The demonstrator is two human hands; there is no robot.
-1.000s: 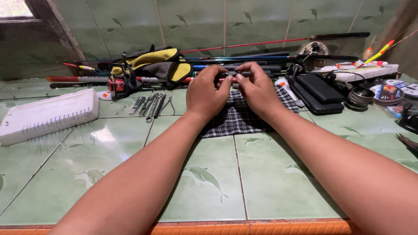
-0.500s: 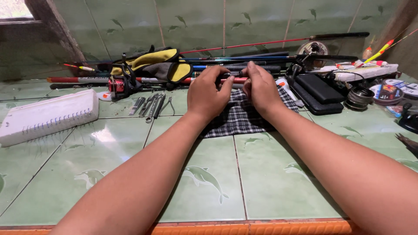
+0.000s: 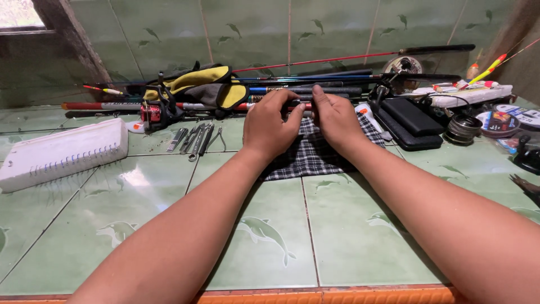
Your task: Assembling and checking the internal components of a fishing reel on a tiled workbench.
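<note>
My left hand [image 3: 271, 125] and my right hand [image 3: 336, 119] meet over a black-and-white checked cloth [image 3: 311, 159] on the green tiled counter [image 3: 264, 236]. Both hands close on a thin red rod [image 3: 297, 105] that lies across the counter, the fingers pinching it side by side. The part of the rod under the fingers is hidden. Behind the hands lie several more fishing rods [image 3: 332, 80], dark, blue and red.
A white ridged plastic box [image 3: 59, 152] sits at the left. Small metal tools [image 3: 194, 138] lie beside a red reel [image 3: 153, 112] and a yellow-and-black bag [image 3: 202, 85]. Black cases [image 3: 406, 123], a line spool [image 3: 462, 127] and floats [image 3: 489, 67] crowd the right.
Both hands have moved slightly away from me, from the cloth onto the red rod, and the fingers have closed around it.
</note>
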